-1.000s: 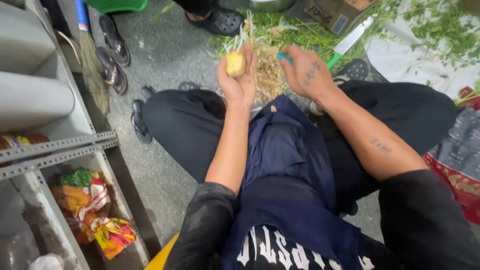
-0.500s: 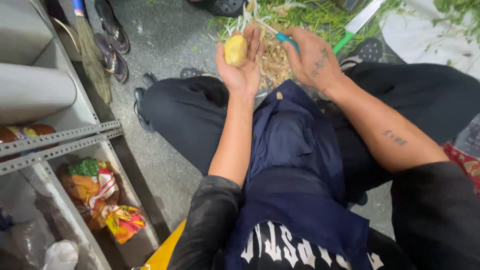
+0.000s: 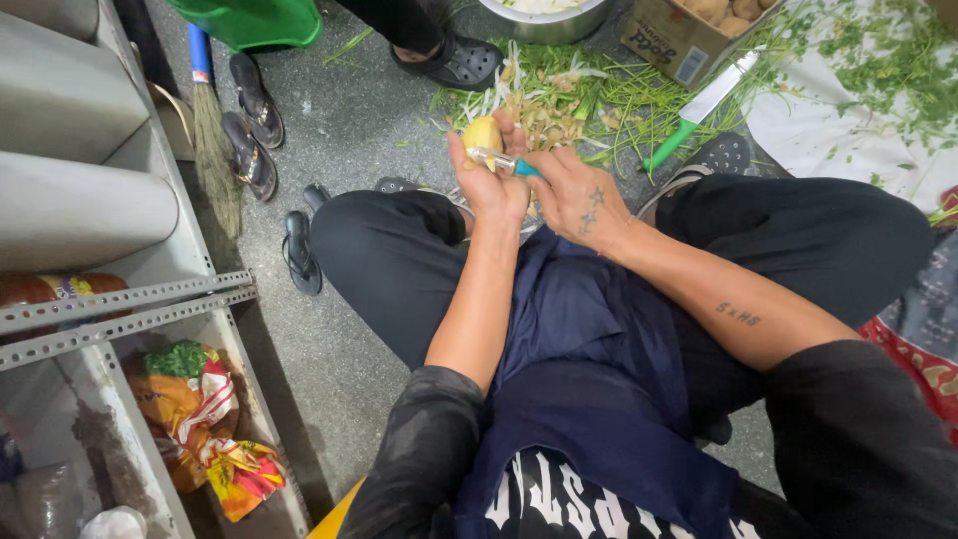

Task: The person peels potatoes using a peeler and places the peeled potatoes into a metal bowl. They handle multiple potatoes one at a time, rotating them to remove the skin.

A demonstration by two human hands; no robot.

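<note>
- The left hand [image 3: 491,185] is cupped around a yellow potato [image 3: 482,134], fingers curled up behind it, holding it out over the floor just past the person's knees.
- The right hand [image 3: 577,192] is closed on a peeler [image 3: 502,161] with a teal handle; its metal end lies right against the potato's lower side.
- Both hands are touching each other, working close together above the dark trousers and the navy apron [image 3: 579,329] spread over the lap.
- Just beyond the hands lies a pile of peelings [image 3: 544,105], pale strips mixed with green stalks, scattered on the grey floor.
- To the right of that pile, a knife [image 3: 699,108] with a green handle and a wide pale blade lies flat on the floor, well clear of either hand.
- At the top edge stands a metal bowl [image 3: 547,22], and next to it a cardboard box [image 3: 679,40] with more potatoes inside.
- Another person's foot in a black clog [image 3: 449,62] stands just past the peelings, near a green tub [image 3: 254,20].
- On the left, a broom [image 3: 212,150] leans by a metal shelf [image 3: 120,299], with black sandals [image 3: 254,130] lying next to it.
- Low in the shelf sits a bright orange-and-red packet [image 3: 195,419].
</note>
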